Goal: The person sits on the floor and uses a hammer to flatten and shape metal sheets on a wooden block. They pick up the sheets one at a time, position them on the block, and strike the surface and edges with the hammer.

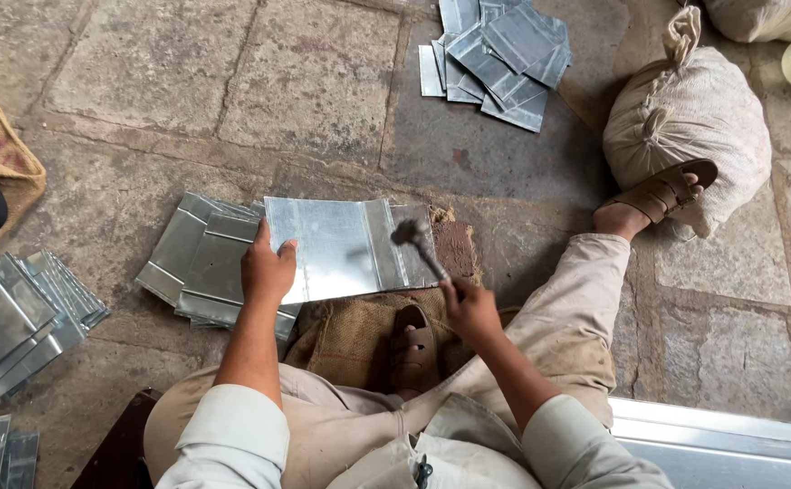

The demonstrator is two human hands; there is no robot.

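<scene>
Left hand (267, 267) pins a metal sheet (336, 246) flat while right hand (469, 308) grips a hammer (416, 243) over its seam (two stacks (198, 263) lie around, progress unclear).

A stone-slab floor (323, 81) carries stacked metal sheets (205, 263) just beside the left hand (267, 270), more sheets (495, 50) well beyond both hands, a tied sack (694, 118) past the right hand (469, 308)

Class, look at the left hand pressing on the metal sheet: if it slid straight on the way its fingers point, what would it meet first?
The left hand points up the picture, across the metal sheet. Past the sheet's far edge lies bare stone floor, so the way looks free. The far stack of sheets sits off to the right.
</scene>
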